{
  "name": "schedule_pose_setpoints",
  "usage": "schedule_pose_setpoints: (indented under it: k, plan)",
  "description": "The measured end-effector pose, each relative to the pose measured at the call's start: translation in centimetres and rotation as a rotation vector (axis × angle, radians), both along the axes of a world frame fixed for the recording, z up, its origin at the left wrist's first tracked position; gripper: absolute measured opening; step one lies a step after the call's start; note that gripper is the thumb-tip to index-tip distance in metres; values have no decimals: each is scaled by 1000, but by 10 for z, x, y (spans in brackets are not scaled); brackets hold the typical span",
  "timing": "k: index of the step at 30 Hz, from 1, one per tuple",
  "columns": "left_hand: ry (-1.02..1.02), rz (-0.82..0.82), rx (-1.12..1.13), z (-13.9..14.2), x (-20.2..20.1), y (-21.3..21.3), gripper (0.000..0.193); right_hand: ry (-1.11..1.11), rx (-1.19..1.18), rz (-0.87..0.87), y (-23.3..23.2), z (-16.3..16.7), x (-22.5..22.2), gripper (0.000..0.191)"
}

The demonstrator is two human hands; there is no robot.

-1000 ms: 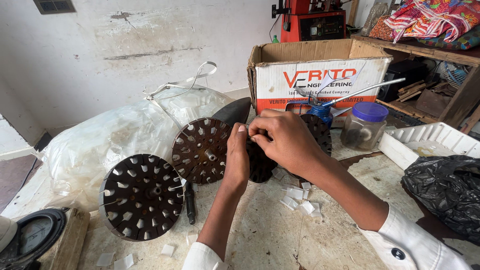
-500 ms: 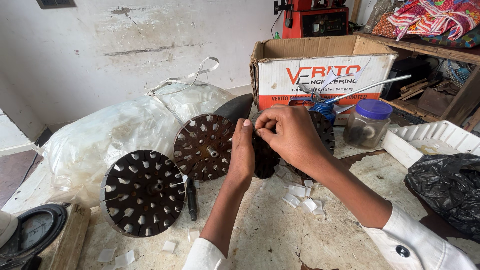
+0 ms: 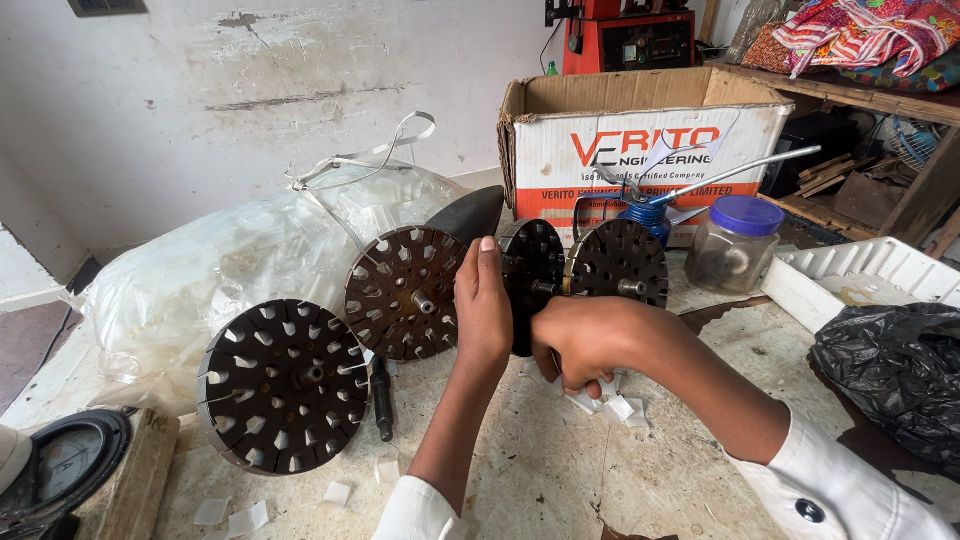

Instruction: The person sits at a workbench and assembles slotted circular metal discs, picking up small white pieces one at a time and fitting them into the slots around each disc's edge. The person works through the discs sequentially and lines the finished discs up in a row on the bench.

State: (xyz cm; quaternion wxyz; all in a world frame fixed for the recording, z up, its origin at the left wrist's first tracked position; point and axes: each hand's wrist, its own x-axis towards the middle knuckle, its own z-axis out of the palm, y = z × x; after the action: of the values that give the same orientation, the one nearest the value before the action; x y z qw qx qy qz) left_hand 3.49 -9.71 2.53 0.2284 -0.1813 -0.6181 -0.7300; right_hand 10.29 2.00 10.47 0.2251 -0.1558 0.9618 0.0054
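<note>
Just past the left hand's (image 3: 483, 305) fingertips the slotted disc (image 3: 531, 283) is dull, dark metal, its neighbour (image 3: 405, 292) rust-brown. Under the right hand's (image 3: 580, 340) fingers lie matt white paper slips (image 3: 612, 408) on a rough, stained worktop (image 3: 540, 460).

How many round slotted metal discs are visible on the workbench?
4: one dark disc at front left, one brown disc beside it, one disc between the hands, one disc behind the right hand. More may be hidden.
</note>
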Motion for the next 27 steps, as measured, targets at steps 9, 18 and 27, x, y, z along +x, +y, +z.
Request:
schedule_pose_setpoints:
  k: [9, 18, 27]
  plan:
    - [-46, 41, -17, 0, -1, 1, 43, 170, -192, -85, -8, -4, 3, 38]
    - [-4, 18, 30, -7, -7, 0, 42, 549, -110, 44, -11, -37, -8, 16]
    - [-38, -12, 50, -3, -2, 0, 41, 144, -646, -131, 31, 32, -12, 17]
